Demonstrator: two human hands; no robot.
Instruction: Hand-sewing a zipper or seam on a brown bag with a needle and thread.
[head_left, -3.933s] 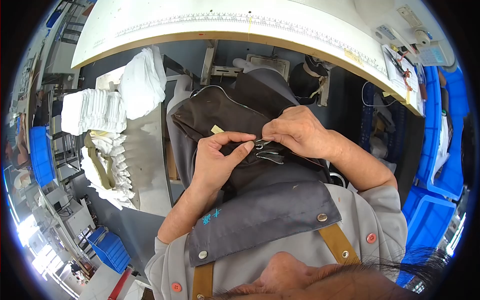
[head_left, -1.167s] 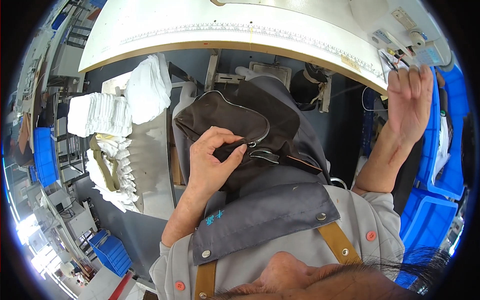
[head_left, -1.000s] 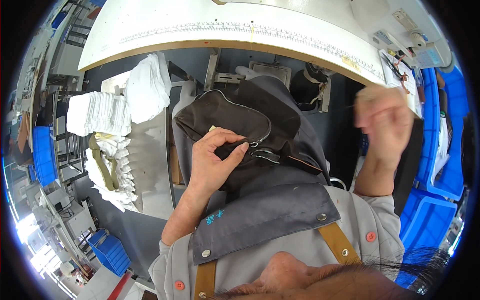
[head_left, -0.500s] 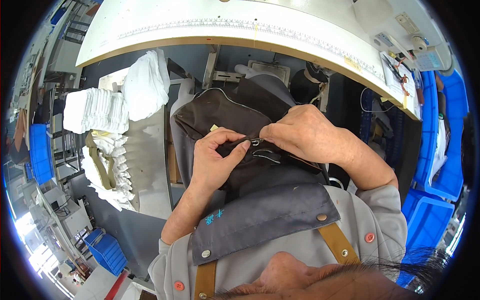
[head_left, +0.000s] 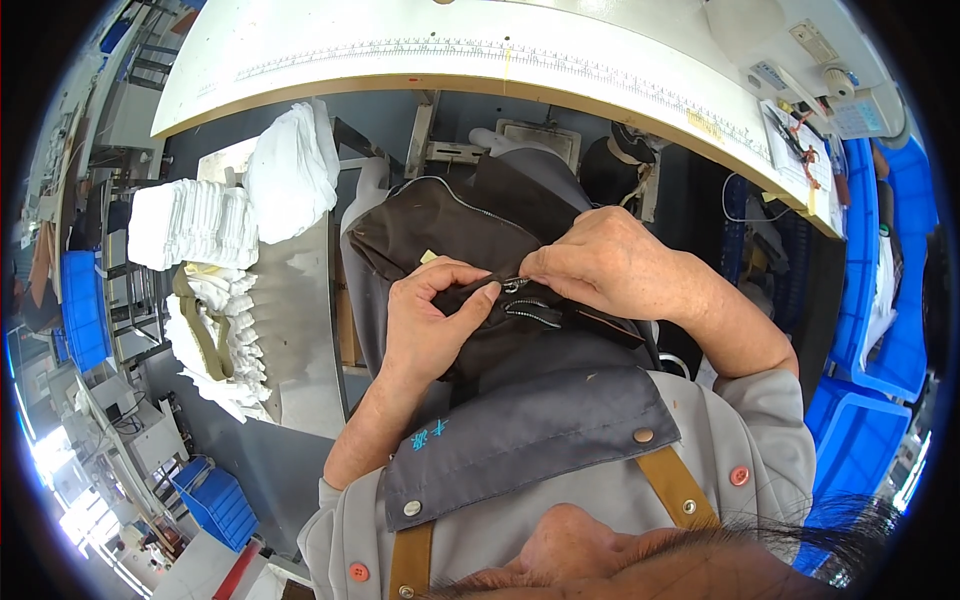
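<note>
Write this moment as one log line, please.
left hand: pinching cloth | right hand: pinching at zipper | cloth: dark brown | white stack: left | table: ahead

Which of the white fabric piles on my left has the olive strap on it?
The lowest pile in view, with ruffled edges: the olive strap lies across it. None shows on the folded middle pile or the topmost pile.

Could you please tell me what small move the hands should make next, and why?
Perhaps a gentle tug with the right hand, the left hand steadying: both pinch close together beside the metal zipper, and the dark brown cloth around it lies in loose folds.
</note>
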